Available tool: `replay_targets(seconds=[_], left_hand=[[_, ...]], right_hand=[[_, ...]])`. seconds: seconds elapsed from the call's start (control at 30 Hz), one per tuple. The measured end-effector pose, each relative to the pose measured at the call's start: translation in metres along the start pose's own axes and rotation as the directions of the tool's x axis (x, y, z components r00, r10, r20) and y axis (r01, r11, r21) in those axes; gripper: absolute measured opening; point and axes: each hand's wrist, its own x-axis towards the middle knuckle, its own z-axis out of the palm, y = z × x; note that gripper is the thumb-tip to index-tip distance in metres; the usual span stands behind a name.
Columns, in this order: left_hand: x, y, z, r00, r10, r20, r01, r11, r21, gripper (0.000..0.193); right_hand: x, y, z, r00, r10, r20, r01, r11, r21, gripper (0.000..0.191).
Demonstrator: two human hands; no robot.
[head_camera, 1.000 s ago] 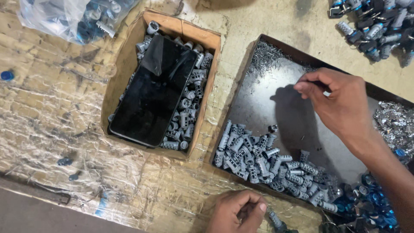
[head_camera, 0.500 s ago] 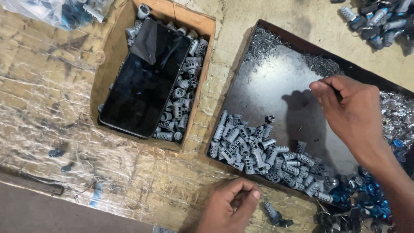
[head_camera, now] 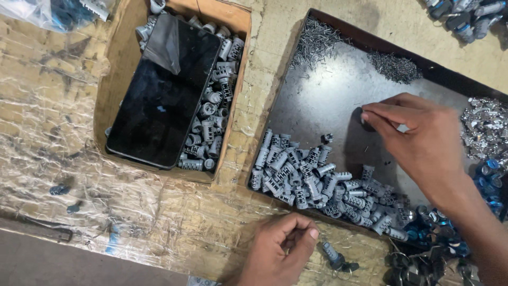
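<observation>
The right hand (head_camera: 423, 143) reaches over the dark, smooth metal tray (head_camera: 328, 100) with its fingertips pinched together on the bare sheet; if a small piece sits between them, it is too small to tell. Just below this hand lies a heap of short grey ribbed metal cylinders (head_camera: 312, 175), rough and notched, along the near edge of the tray. Two piles of thin shiny steel pins (head_camera: 317, 39) rest at the far side of the tray, and bright silver flakes (head_camera: 484, 130) lie at its right end. The left hand (head_camera: 278, 251) is at the bottom, off the tray, with the fingers curled into a loose fist; what it holds is hidden. Just beside it on the table lies one grey cylinder with a key ring (head_camera: 336, 259). On the left, a brown cardboard box (head_camera: 119, 58) holds more grey cylinders, and a flat black glossy phone (head_camera: 164, 92) lies on top of them. The table is covered with wrinkled clear plastic film (head_camera: 53, 143).
</observation>
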Motion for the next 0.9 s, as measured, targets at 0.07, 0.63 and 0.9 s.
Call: replay_targets(seconds=[0.07,0.63,0.9], left_hand=[[0.000,-0.002,0.000,1.000,-0.012,-0.002,0.012,1.000,-0.017,0.010],[-0.029,0.009,0.043,0.975,-0.201,0.094,0.221,0.848,-0.483,0.018],[-0.044,0.003,0.052,0.981,-0.191,0.041,0.185,0.842,-0.507,0.015]], right_hand=[[0.006,-0.006,0.004,0.999,-0.047,0.006,0.047,0.998,-0.041,0.012],[-0.241,-0.103,0.048,0.862,0.475,-0.178,-0.444,0.876,0.189,0.014],[-0.267,-0.128,0.059,0.783,0.541,-0.309,-0.499,0.841,0.207,0.014]])
